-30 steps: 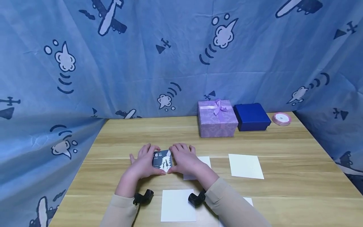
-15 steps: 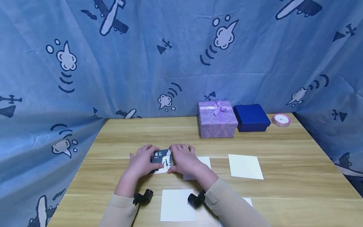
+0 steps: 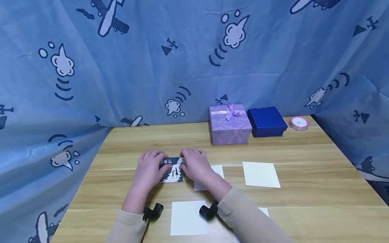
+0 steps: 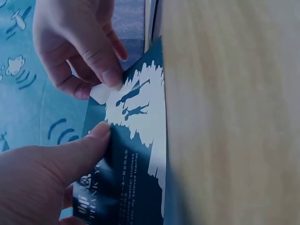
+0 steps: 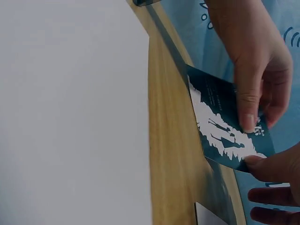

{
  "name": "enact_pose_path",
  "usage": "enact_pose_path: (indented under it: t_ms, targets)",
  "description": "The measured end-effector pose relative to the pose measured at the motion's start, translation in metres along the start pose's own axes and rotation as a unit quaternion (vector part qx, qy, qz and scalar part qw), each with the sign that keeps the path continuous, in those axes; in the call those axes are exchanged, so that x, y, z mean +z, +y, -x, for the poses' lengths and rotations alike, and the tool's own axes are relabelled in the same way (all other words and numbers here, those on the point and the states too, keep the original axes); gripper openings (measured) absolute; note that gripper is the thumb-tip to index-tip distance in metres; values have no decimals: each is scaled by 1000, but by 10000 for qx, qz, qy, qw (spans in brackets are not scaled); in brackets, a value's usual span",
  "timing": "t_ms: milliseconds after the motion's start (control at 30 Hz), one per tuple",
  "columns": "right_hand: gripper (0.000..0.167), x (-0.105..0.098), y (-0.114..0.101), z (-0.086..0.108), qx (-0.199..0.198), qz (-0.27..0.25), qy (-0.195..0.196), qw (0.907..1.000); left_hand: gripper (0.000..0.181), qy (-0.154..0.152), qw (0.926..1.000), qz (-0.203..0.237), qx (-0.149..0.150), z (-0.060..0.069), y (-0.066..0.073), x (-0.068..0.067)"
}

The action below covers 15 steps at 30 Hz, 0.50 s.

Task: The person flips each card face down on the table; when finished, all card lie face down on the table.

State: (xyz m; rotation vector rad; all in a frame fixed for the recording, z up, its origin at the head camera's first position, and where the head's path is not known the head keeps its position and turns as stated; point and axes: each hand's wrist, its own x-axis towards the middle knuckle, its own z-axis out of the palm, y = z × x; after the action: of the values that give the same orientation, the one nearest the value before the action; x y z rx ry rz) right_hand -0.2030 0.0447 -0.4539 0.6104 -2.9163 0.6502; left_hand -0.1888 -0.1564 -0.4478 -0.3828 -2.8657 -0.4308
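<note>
A dark teal thank-you card point(image 3: 174, 173) with a white patch and dark figure silhouettes is held between both hands, tilted in the wrist views. My left hand point(image 3: 149, 168) pinches its left part, thumb on the printed face and fingers behind. At the right upper corner, my right hand point(image 3: 196, 165) pinches the card between thumb and fingers. In the left wrist view, printed words on the card point(image 4: 126, 187) run beside the left thumb. The right wrist view has the left hand point(image 5: 258, 70) above and the right hand point(image 5: 279, 173) at the lower right.
Square white papers lie on the wooden table point(image 3: 121, 141): one paper point(image 3: 188, 219) in front, another point(image 3: 261, 173) to the right, one point(image 3: 217, 172) partly under the right arm. Behind stand a purple ribboned gift box point(image 3: 231, 128), a blue box point(image 3: 267, 123) and a ribbon spool point(image 3: 299, 123).
The left thumb has moved from the card's lower edge up onto its face, showing more of the card. The right thumb has shifted up along the right edge.
</note>
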Motion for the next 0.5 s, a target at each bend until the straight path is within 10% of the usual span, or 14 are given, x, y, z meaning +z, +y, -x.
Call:
enact_pose_path:
  t_ms: [500]
  targets:
    - [9,-6,-3,-1,-445,-342,805,9952,21,911,9940,452,397,0,-7,0]
